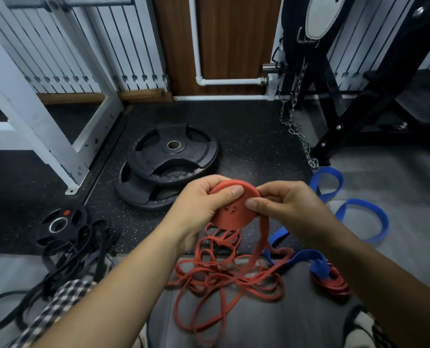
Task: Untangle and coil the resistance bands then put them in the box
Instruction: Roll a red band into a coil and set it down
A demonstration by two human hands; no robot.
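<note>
At the middle of the view, above the speckled rubber floor (246, 136), a flat red resistance-band coil (234, 209) is held between both hands. The left hand (201, 204) grips its nine o'clock edge, fingers curled behind and the thumb laid across the front face. The right hand (289, 204) pinches the three o'clock edge, thumb on the face and fingers curled round the rim.

From the coil's five o'clock side a red strap (260, 244) hangs down into a loose tangle of red bands (219, 280) lying at six o'clock on a dark grey surface nearest the camera.

At four o'clock a blue band (374, 212) loops across the floor, and its near end crosses a smaller wound red band (334, 285) at five o'clock.

At eight o'clock a heap of black bands (83, 257) lies partly over a small black weight plate (58, 223).

Two larger black weight plates (168, 164) sit stacked at eleven o'clock, beside a white steel frame (45, 126) at ten. A steel chain (296, 126) hangs at one o'clock against a black rack (354, 109).
</note>
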